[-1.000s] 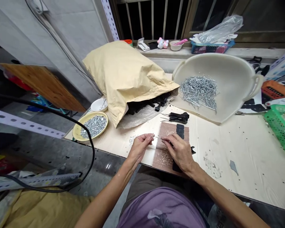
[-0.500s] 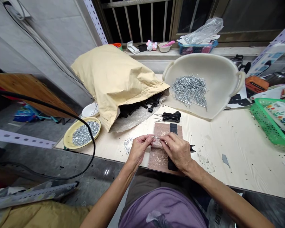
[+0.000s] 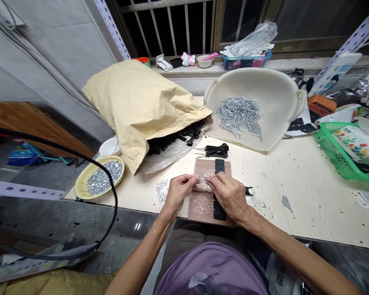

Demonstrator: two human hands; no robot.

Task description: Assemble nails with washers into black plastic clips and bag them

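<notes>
The left hand (image 3: 178, 191) and right hand (image 3: 229, 196) sit just apart above the brown board (image 3: 200, 203), fingertips of each pinched on a thin metal rod (image 3: 202, 178) between them; whether the left also grips something smaller, I cannot tell; a black forked end (image 3: 247, 191) pokes out beside the right hand; rod-tipped black pieces (image 3: 217, 151) lie just beyond the board, near the pale tub (image 3: 279, 102).

Silvery pin (image 3: 202, 179); brown board (image 3: 199, 203), pale-speckled; black patches (image 3: 219, 211); cream sack (image 3: 141, 98); yellow dish (image 3: 81, 190); green basket (image 3: 334, 155).
</notes>
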